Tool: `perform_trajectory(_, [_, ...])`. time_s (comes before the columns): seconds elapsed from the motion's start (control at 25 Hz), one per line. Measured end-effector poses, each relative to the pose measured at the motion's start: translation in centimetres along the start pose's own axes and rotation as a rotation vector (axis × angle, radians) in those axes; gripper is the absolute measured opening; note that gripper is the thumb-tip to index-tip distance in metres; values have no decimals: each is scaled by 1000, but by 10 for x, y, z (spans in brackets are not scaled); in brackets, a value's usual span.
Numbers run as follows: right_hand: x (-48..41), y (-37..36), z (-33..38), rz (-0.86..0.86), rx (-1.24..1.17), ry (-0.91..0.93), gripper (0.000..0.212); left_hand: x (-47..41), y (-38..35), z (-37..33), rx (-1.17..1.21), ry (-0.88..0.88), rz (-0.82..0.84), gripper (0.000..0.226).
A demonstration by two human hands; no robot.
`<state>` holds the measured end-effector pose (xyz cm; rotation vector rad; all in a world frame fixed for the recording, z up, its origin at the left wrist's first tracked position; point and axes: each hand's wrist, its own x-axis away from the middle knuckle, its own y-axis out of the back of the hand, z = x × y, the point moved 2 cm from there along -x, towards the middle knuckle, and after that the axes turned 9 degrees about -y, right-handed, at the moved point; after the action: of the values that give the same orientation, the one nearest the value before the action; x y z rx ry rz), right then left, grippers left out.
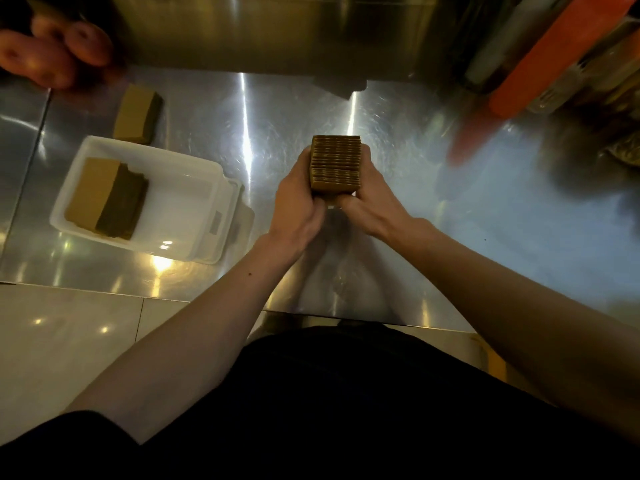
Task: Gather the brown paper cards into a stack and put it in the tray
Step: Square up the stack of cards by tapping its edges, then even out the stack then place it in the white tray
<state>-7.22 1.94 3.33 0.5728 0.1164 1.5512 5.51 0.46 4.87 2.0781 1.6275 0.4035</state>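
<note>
At the centre of the frame, the person's left hand [298, 199] and right hand [370, 199] grip a thick stack of brown paper cards [336, 164] between them, fingers curled round its sides, card edges facing up, over the shiny steel table [433, 237]. At the left of the frame sits a white rectangular plastic tray [180, 209] with a second brown card stack [107, 195] inside. A third brown stack [136, 114] lies on the table just beyond the tray.

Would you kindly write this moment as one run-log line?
left hand and right hand grip card stack | tray holds second stack | third stack lies outside tray
</note>
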Motion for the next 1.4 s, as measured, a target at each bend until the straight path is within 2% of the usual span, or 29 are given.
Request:
perform_trajectory(0.28, [-40, -12, 76, 9, 60, 35, 67, -43, 71, -16, -105, 76, 2, 40])
perform_trajectory(0.48, [-70, -50, 158, -21, 68, 34, 66, -84, 155, 1, -117, 44, 16, 41])
perform_trajectory(0.72, [-96, -107, 218, -13, 86, -11, 64, -105, 236, 31, -162, -2, 40, 48])
perform_trajectory(0.8, [-104, -124, 229, 4, 95, -22, 65, -108, 257, 43, -201, 7, 52, 48])
perform_trajectory(0.96, [-116, -146, 237, 21, 120, -36, 65, -111, 273, 65, -113, 39, 30, 52])
perform_trajectory(1.4, [-170, -204, 236, 143, 16, 110, 63, -118, 307, 117, -137, 66, -105, 64])
